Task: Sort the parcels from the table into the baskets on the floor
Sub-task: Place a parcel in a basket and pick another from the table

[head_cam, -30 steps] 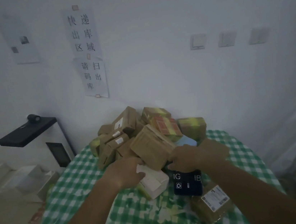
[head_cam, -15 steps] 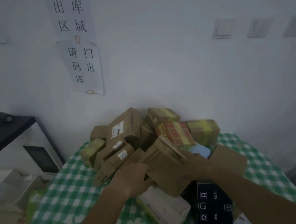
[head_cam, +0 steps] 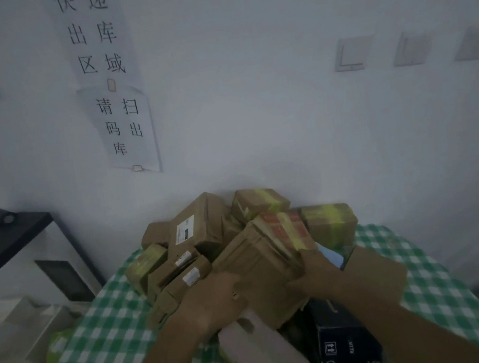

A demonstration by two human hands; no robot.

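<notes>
Since earlier, we lifted brown parcel off heap; both hands, left and right, grip its sides above checked green worktop. White wall behind, paper signs.

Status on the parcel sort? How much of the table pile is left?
Done: nothing visible; no baskets in view. In hand: left hand and right hand grip one brown cardboard parcel. Left: most of the pile, including the taped boxes, white box and black box.
</notes>
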